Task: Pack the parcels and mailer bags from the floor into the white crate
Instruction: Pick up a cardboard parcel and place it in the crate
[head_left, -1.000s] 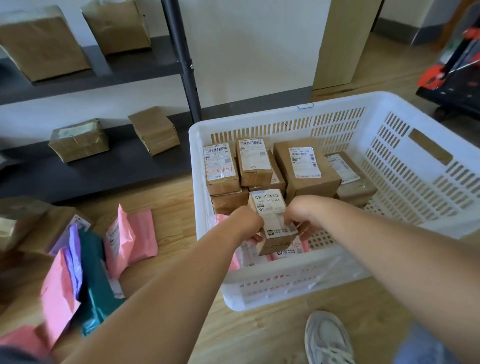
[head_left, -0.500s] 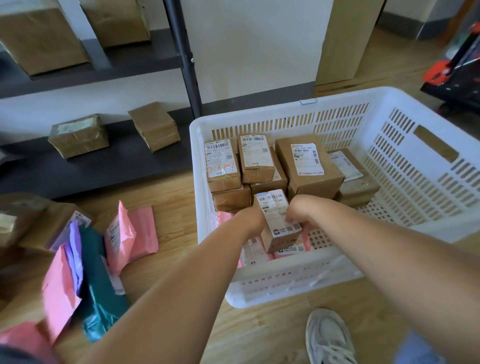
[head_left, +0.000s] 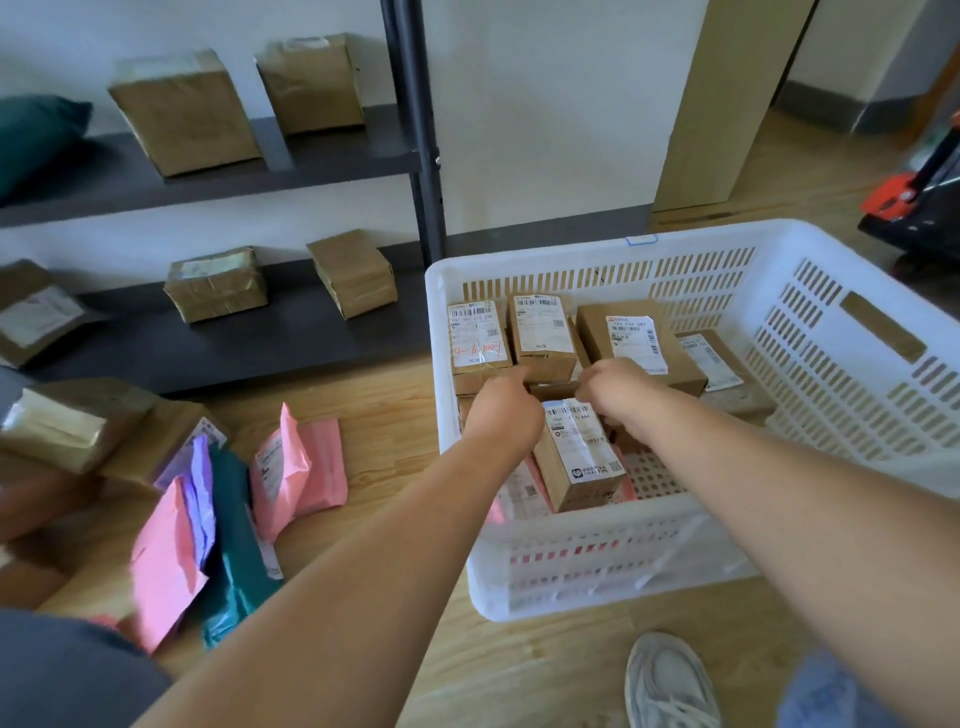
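Observation:
The white crate (head_left: 597, 551) stands on the wood floor, with several labelled brown parcels stacked along its far side. A small labelled parcel (head_left: 574, 457) lies on pink mailer bags (head_left: 519, 493) near the crate's front, between my wrists, and neither hand holds it. My left hand (head_left: 501, 405) reaches past it, its fingers stretched onto a low brown parcel (head_left: 553, 388) under the far stack. My right hand (head_left: 618, 387) curls its fingers over that same parcel's right end. Pink, purple and teal mailer bags (head_left: 208, 525) and brown parcels (head_left: 67, 426) lie on the floor to the left.
A dark metal shelf unit (head_left: 249, 338) with several brown parcels stands behind the floor pile; its post (head_left: 415, 130) rises beside the crate's far left corner. My shoe (head_left: 670, 680) is in front of the crate. A red and black cart (head_left: 919, 202) is at the far right.
Both hands let go of the small labelled parcel, which now lies on the pink bags. They moved forward to the low brown parcel by the far stack.

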